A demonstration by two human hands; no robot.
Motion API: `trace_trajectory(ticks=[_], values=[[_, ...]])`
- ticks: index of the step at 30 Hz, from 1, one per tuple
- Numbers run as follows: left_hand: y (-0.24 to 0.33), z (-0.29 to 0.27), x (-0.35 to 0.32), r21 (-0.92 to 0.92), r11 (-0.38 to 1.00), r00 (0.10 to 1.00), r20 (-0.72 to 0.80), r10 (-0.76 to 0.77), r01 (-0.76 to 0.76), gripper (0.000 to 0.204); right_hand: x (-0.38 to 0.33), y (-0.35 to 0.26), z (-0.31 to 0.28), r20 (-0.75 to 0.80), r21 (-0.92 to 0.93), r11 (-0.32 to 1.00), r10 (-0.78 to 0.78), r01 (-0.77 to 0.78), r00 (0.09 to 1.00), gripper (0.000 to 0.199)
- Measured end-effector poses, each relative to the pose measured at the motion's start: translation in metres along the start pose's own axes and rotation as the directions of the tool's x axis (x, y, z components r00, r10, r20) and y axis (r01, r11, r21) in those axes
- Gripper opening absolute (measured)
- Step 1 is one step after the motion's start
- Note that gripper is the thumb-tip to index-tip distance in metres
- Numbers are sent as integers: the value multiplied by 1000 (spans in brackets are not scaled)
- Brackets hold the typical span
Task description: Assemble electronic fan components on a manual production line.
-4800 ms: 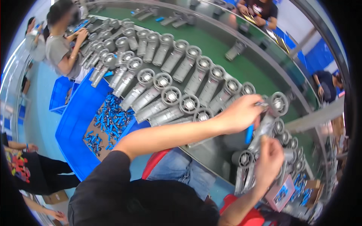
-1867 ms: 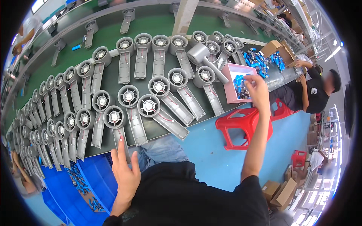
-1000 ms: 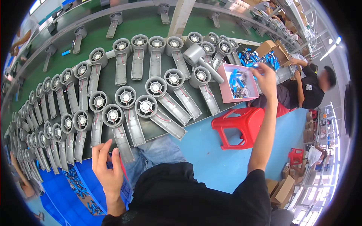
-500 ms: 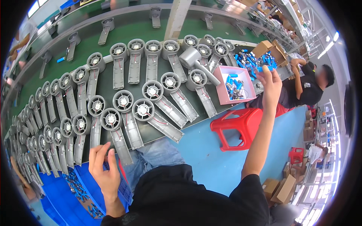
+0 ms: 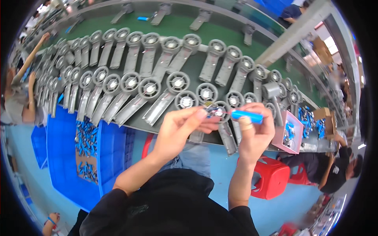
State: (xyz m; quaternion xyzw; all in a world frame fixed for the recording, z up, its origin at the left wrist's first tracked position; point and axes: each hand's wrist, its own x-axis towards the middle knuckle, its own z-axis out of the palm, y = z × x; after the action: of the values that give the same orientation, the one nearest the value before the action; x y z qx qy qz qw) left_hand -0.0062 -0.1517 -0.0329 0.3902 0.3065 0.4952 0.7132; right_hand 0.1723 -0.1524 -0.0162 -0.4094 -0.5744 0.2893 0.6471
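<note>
A long green conveyor (image 5: 185, 29) carries rows of grey fan-headed housings (image 5: 157, 100). Near left, a blue crate (image 5: 67, 165) holds blue cylinders on brown card. Right, a small pink box (image 5: 293, 135) holds more. The right hand (image 5: 255, 131) is closed around a blue cylinder cell (image 5: 247, 116); the left hand (image 5: 182, 126) pinches its thin wires (image 5: 214, 111), just above the near housings.

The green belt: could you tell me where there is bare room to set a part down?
The green belt is bare along its far side, between the upper row of grey housings and the far rail. Near the left hand and right hand, housings crowd the front edge.
</note>
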Motion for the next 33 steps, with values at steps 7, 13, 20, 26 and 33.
trace_trajectory(ticks=[7,13,20,26,33], values=[[16,-38,-11,-41,961,942,-216,258,-272,25,-40,2,17,318,-205,978,20,49,948,32],[27,-57,-28,845,452,940,155,305,-286,21,-55,14,18,214,-338,932,211,-131,954,20],[-3,-40,-23,941,234,902,133,410,-245,12,-56,29,45,210,-321,938,205,-131,956,26],[6,-37,-24,908,362,908,47,416,-212,13,-53,39,57,195,-305,945,184,-119,964,23],[-5,-41,-20,721,691,942,-203,269,-41,8,-51,44,59,212,-301,951,132,-63,968,21]])
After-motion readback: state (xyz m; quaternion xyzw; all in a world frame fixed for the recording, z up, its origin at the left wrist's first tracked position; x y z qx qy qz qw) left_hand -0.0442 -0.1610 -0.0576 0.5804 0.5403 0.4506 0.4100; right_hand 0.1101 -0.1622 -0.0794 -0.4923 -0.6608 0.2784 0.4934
